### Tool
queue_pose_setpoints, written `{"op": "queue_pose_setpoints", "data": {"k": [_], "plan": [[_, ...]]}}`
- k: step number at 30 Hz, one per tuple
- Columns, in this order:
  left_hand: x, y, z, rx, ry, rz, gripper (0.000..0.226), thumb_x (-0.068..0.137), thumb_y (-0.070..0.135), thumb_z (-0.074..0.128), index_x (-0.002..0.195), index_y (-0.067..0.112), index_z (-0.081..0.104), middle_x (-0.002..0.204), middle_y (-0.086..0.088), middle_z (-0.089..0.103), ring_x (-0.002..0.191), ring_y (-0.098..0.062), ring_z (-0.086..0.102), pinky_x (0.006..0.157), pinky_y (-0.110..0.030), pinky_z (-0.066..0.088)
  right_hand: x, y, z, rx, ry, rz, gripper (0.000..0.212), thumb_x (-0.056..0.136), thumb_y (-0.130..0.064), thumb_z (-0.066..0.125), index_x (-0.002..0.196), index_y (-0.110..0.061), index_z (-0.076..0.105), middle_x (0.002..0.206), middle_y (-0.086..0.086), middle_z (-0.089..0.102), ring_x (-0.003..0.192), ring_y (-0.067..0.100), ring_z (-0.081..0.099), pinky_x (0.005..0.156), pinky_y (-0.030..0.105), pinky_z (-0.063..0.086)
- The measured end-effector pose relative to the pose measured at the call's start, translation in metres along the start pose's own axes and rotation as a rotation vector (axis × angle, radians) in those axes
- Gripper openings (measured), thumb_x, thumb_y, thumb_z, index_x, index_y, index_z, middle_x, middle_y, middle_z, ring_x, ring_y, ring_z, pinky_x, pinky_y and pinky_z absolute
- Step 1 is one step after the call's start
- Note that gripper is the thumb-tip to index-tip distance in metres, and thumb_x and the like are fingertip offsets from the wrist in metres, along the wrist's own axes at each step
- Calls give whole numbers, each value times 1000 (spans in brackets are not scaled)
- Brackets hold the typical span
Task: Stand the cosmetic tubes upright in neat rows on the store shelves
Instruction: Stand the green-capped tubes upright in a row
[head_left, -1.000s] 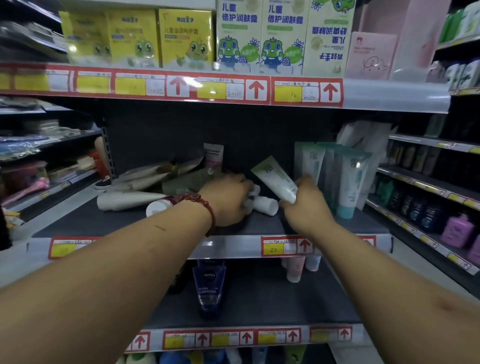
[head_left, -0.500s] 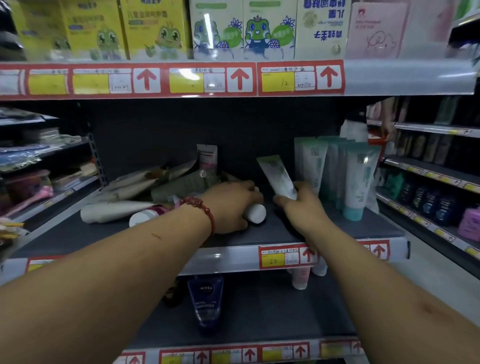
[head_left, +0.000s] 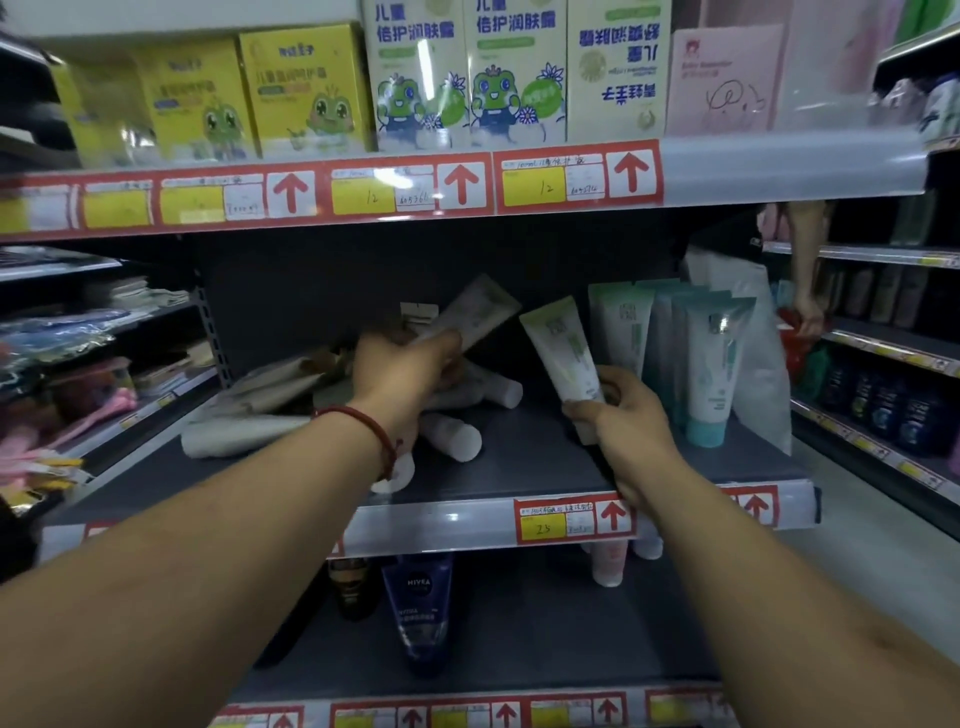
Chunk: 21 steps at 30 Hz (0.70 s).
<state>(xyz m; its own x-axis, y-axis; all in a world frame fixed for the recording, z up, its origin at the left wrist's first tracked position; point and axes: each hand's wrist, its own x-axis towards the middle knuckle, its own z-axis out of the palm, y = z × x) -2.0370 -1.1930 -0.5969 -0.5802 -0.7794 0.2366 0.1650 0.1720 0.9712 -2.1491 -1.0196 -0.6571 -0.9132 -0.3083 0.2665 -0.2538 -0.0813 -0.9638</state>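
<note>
On the dark middle shelf (head_left: 519, 467) my right hand (head_left: 618, 415) grips a pale green-and-white tube (head_left: 563, 348) near its cap, holding it almost upright just left of a row of standing teal-capped tubes (head_left: 706, 364). My left hand (head_left: 405, 369), with a red bead bracelet at the wrist, holds a greyish tube (head_left: 475, 312) lifted at a slant above a heap of lying tubes (head_left: 270, 410). Two white-capped tubes (head_left: 457, 436) lie on the shelf below that hand.
Boxed children's lotion (head_left: 467, 78) fills the shelf above, behind red price strips. The lower shelf holds a dark blue Nivea tube (head_left: 418, 608) and pink tubes (head_left: 608, 564). Another person's arm (head_left: 802, 275) reaches into the shelving at the right. Side shelves flank both sides.
My left hand has lifted a greyish tube off the pile. My right hand has tilted its green-and-white tube closer to upright, nearer the standing row.
</note>
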Motion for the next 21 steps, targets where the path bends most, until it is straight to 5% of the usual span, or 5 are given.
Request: {"op": "queue_pose_setpoints", "data": {"k": [2,4,9,15,21], "plan": [[-7,0,9,-161,-62,-130,48,65,29,79,102,3,66,84,-13,74,81,-27,75,88,-50,59,-1,1,0,17,-29,-12,49,83,-4,73,126,-19,55,112,-3,65,93,7,63,61,14,49],[-12,-2,18,-291,-128,-242,31,85,14,68,112,3,57,92,-15,67,80,-25,67,81,-39,61,-2,2,1,-12,-52,-29,47,84,-4,74,123,-21,54,113,-4,64,94,6,62,63,14,49],[-17,-9,21,-495,-192,-372,8,96,11,47,97,12,55,97,-12,58,76,-21,55,61,-25,43,1,8,2,-52,-29,-29,43,85,-8,73,118,-23,52,119,2,67,103,17,65,85,33,57],[-15,1,11,-715,-166,-436,20,101,13,52,120,5,54,118,-17,54,97,-27,62,86,-33,58,3,10,4,-166,-30,-38,42,85,-15,74,121,-18,53,119,2,67,105,19,65,92,40,56],[-5,3,7,-357,-335,-360,29,98,18,60,123,4,61,98,-10,67,103,-27,66,100,-42,54,0,7,8,-368,45,-108,33,87,-20,73,115,-9,60,102,-2,62,92,15,58,73,22,46]]}}
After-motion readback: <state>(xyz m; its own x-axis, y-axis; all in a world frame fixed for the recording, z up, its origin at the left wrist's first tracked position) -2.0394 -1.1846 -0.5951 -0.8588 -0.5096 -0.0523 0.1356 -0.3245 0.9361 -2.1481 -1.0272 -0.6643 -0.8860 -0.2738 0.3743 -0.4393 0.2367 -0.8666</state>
